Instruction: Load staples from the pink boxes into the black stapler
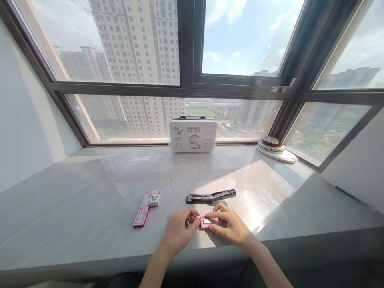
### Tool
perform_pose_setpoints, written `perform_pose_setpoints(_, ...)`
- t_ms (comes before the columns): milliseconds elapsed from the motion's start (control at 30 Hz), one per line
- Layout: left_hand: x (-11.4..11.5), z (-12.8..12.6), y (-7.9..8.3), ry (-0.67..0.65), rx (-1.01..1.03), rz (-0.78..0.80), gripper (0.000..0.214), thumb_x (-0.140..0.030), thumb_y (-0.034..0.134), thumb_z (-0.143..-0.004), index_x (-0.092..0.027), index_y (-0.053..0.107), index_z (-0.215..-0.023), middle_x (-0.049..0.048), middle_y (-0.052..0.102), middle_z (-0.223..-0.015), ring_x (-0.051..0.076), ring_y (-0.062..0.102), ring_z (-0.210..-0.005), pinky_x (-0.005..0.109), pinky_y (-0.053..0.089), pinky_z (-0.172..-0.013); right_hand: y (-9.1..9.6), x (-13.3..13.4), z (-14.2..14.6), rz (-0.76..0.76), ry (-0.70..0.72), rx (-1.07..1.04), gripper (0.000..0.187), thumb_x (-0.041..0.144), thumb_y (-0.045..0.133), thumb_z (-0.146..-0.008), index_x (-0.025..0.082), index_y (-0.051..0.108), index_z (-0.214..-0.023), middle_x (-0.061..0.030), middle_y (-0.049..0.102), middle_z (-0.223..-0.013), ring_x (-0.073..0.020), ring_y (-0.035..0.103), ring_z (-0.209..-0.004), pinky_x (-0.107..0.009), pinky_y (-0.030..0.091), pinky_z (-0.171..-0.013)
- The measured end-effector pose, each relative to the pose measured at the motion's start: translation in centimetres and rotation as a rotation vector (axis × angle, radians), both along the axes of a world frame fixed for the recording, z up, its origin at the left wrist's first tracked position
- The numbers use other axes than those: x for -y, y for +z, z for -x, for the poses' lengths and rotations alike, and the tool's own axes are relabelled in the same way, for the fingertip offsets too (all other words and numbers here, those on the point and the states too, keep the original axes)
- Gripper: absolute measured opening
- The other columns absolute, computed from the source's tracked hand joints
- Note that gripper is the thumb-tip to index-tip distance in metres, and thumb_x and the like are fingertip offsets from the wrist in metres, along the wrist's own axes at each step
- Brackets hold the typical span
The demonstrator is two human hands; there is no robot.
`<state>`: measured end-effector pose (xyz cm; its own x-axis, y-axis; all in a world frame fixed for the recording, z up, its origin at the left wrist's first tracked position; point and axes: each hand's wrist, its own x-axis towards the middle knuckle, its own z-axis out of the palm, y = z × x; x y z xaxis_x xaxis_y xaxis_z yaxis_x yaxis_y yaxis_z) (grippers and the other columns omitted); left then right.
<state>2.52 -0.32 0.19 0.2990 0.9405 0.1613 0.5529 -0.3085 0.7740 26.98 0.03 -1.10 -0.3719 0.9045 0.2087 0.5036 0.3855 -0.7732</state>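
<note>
A small red-and-white box (205, 226) rests on the sill near its front edge, with a white face upward. My right hand (229, 224) grips it from the right, thumb and fingers on either side. At the box's left end is my left hand (180, 227), fingers curled together in a pinch. What lies between those fingertips is too small to make out. Just beyond both hands, a black stapler (211, 196) lies opened out, its metal channel showing. To the left sit a flat red-and-white box (141, 216), another such box (146, 199) and a white staple box (155, 198).
Against the window stands a white printed case (193, 137) with a dark handle. A stack of round plates or mats (274, 148) occupies the back right corner. The grey stone sill (90, 208) ends in a front edge close to my forearms.
</note>
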Motion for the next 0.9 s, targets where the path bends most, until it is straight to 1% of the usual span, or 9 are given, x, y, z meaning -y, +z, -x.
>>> perform_pose_setpoints(67,-0.5,0.3,-0.3,-0.013,0.058,0.035,0.017,-0.035,0.055,-0.097,-0.025,0.068,-0.100,-0.0024,0.069,-0.080,0.016,0.057,-0.068,0.029,0.041,-0.069,0.0,0.1,0.1,-0.041,-0.014,0.002,0.023,0.044,0.075,-0.094,0.034,0.080,-0.114,-0.0049,0.060,-0.109,-0.0222,0.061,-0.096,-0.035,0.051,-0.084)
perform_pose_setpoints(133,-1.6,0.9,-0.8,0.054,0.083,0.014,0.017,-0.037,0.055,-0.097,-0.024,0.065,-0.101,-0.0023,0.065,-0.080,0.016,0.055,-0.067,0.028,0.040,-0.064,0.0,0.2,0.3,-0.085,-0.033,-0.008,0.020,0.042,0.074,-0.094,0.033,0.081,-0.111,-0.0059,0.060,-0.112,-0.0248,0.060,-0.106,-0.038,0.050,-0.094)
perform_pose_setpoints(233,-4.2,1.8,-1.3,0.210,0.006,-0.147,0.029,-0.035,0.067,-0.088,-0.023,0.063,-0.114,-0.0001,0.062,-0.091,0.018,0.059,-0.081,0.029,0.044,-0.075,0.1,0.5,0.6,-0.130,-0.043,-0.003,0.014,0.038,0.075,-0.094,0.031,0.081,-0.105,-0.0062,0.062,-0.114,-0.0260,0.057,-0.109,-0.040,0.049,-0.097)
perform_pose_setpoints(300,-5.8,2.1,-1.3,0.205,-0.088,-0.204,0.047,-0.034,0.075,-0.081,-0.025,0.063,-0.125,0.0024,0.062,-0.100,0.022,0.060,-0.094,0.033,0.045,-0.085,0.5,0.5,0.9,-0.159,-0.033,0.017,0.010,0.033,0.074,-0.094,0.031,0.080,-0.101,-0.0054,0.063,-0.113,-0.0262,0.056,-0.109,-0.040,0.048,-0.097)
perform_pose_setpoints(367,-6.6,2.1,-1.2,0.140,-0.155,-0.184,0.044,-0.035,0.076,-0.081,-0.027,0.067,-0.123,0.0035,0.063,-0.101,0.024,0.060,-0.099,0.035,0.043,-0.089,1.2,0.4,1.3,-0.191,-0.035,0.010,0.010,0.028,0.072,-0.094,0.030,0.079,-0.101,-0.0048,0.065,-0.111,-0.0260,0.056,-0.108,-0.039,0.048,-0.096)
perform_pose_setpoints(467,-6.0,1.4,-1.1,0.090,-0.176,-0.147,0.025,-0.036,0.072,-0.086,-0.026,0.072,-0.109,0.0029,0.065,-0.098,0.024,0.060,-0.098,0.034,0.041,-0.088,2.5,-0.2,2.0,-0.244,-0.064,-0.038,0.010,0.025,0.068,-0.097,0.027,0.076,-0.103,-0.0055,0.067,-0.108,-0.0259,0.056,-0.107,-0.039,0.047,-0.096)
perform_pose_setpoints(600,-3.6,0.7,-1.0,0.113,-0.158,-0.131,0.021,-0.037,0.072,-0.086,-0.027,0.071,-0.105,0.0006,0.066,-0.093,0.023,0.059,-0.093,0.033,0.037,-0.083,3.7,-1.8,3.0,-0.256,-0.052,-0.023,0.012,0.028,0.065,-0.100,0.025,0.075,-0.105,-0.0068,0.068,-0.109,-0.0262,0.057,-0.106,-0.040,0.046,-0.096)
perform_pose_setpoints(733,-2.4,0.5,-1.0,0.125,-0.155,-0.132,0.018,-0.032,0.071,-0.086,-0.027,0.071,-0.103,-0.0001,0.065,-0.090,0.022,0.059,-0.091,0.032,0.035,-0.080,3.8,-3.1,3.6,-0.217,-0.009,0.034,0.011,0.029,0.067,-0.100,0.025,0.076,-0.102,-0.0064,0.069,-0.106,-0.0263,0.057,-0.105,-0.038,0.047,-0.093)
perform_pose_setpoints(900,-2.5,0.7,-1.1,0.127,-0.126,-0.132,0.018,-0.031,0.072,-0.086,-0.028,0.071,-0.104,-0.0012,0.065,-0.089,0.022,0.059,-0.092,0.032,0.034,-0.080,3.5,-3.4,3.8,-0.203,0.017,0.084,0.011,0.023,0.069,-0.097,0.026,0.077,-0.104,-0.0054,0.069,-0.107,-0.0259,0.057,-0.106,-0.037,0.046,-0.093)
